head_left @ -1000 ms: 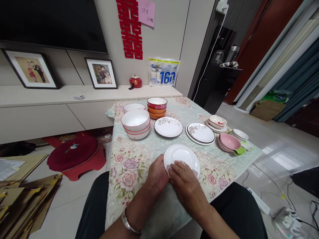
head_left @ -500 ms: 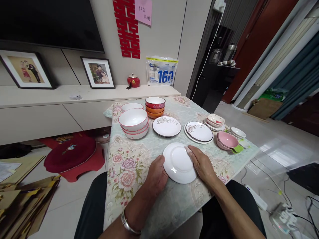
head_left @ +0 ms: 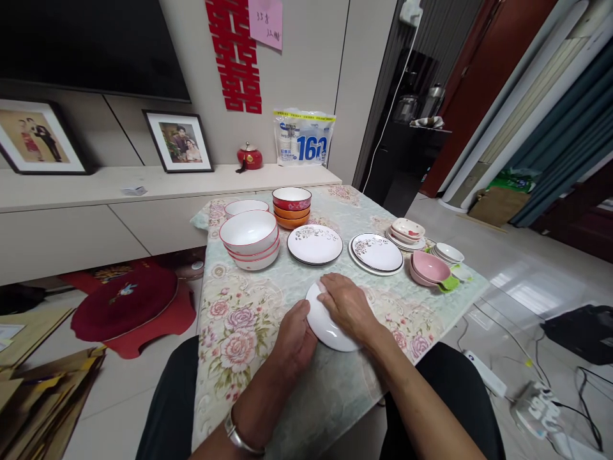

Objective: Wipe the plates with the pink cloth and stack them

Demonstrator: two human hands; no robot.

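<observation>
My right grip (head_left: 348,305) has moved from the right rim across the round, glossy white plate (head_left: 325,327); contact now falls on its far part; I cannot tell whether those fingers clutch anything; my left grip (head_left: 295,340) stays clasped on its left rim, over the near floral-clothed counter (head_left: 262,285).

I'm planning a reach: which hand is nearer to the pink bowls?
Right. The right hand lies over the white plate, left of the pink bowls and closer to the person; the left hand holds the plate's left edge, farther from the bowls.
</observation>
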